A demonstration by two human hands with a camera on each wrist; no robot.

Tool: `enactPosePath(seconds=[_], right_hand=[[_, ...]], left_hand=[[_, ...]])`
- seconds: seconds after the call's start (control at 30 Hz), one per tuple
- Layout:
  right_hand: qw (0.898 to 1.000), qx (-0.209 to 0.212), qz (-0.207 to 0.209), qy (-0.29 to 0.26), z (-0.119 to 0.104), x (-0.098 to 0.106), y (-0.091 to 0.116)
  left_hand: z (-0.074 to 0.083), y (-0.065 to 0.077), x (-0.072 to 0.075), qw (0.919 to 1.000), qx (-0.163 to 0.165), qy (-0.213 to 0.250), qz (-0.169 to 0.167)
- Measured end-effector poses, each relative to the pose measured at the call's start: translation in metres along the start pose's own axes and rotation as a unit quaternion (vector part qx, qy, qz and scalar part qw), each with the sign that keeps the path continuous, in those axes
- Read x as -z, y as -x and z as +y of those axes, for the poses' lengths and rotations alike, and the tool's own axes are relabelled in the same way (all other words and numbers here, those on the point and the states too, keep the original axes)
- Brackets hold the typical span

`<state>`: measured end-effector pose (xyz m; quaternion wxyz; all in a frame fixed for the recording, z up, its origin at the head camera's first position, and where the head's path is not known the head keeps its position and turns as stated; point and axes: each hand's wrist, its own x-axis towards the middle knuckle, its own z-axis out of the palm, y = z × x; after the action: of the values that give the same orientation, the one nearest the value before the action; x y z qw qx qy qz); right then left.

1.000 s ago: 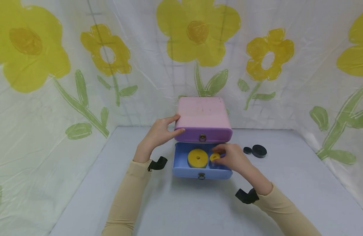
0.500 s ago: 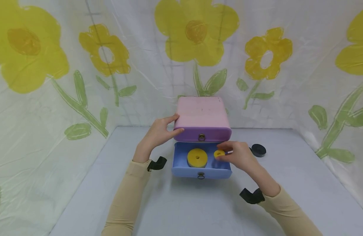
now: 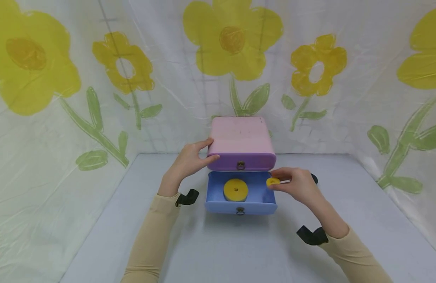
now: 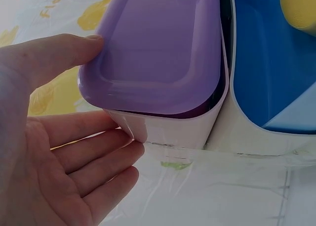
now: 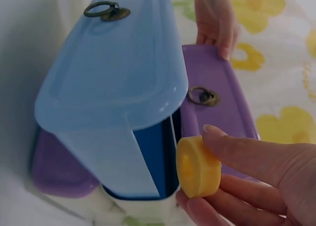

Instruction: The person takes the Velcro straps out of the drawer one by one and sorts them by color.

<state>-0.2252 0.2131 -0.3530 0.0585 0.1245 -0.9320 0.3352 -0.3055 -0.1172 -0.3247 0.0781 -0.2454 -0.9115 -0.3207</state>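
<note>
The small yellow disc (image 3: 272, 181), with a hole through its centre, is pinched between my right hand's (image 3: 300, 185) thumb and fingers. In the head view it overlaps the right end of the blue drawer (image 3: 223, 207), pulled out of a pink drawer box (image 3: 241, 135). A larger yellow disc (image 3: 235, 190) with a small hole lies inside that drawer. My left hand (image 3: 187, 163) rests on the box's left front corner. In the left wrist view its thumb touches the purple drawer front (image 4: 153, 48), and its fairly straight fingers lie along the pale side.
A black disc (image 3: 314, 178) on the table shows partly behind my right hand. Another purple drawer front (image 5: 61, 167) sits beneath the blue one. Each visible upper drawer front has a ring pull (image 5: 203, 96). A flower-printed sheet (image 3: 182, 129) hangs behind the table.
My right hand has carried the small yellow disc rightward from beside the larger one to the drawer's right edge, now covering most of the black discs. My left hand has stayed on the box.
</note>
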Motion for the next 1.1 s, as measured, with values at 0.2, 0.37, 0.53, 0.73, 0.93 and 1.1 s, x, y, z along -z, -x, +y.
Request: enactPosePath(seconds=[0.2,0.37,0.53,0.73,0.93,1.1], right_hand=[[1.000,-0.011,0.012,0.010,0.010,0.007,0.003],[1.000,-0.020,0.019,0.014,0.019,0.011,0.004],[0.999,-0.031,0.022,0.012,0.026,0.015,0.005],[0.999,-0.034,0.030,0.019,0.033,0.019,0.009],[0.998,-0.044,0.034,0.020,0.041,0.020,0.010],[0.997,-0.065,0.032,0.014,0.048,0.020,0.010]], left_hand=[[0.000,0.000,0.000,1.0000,-0.003,0.005,-0.001],[-0.002,0.000,0.000,1.0000,-0.002,0.003,0.000],[-0.003,0.000,0.000,1.0000,-0.003,0.000,0.003],[-0.001,0.000,0.000,0.9999,-0.008,0.003,0.007],[0.000,0.000,-0.001,0.9999,-0.011,0.002,0.009],[0.000,0.000,-0.001,0.9999,-0.012,-0.001,0.009]])
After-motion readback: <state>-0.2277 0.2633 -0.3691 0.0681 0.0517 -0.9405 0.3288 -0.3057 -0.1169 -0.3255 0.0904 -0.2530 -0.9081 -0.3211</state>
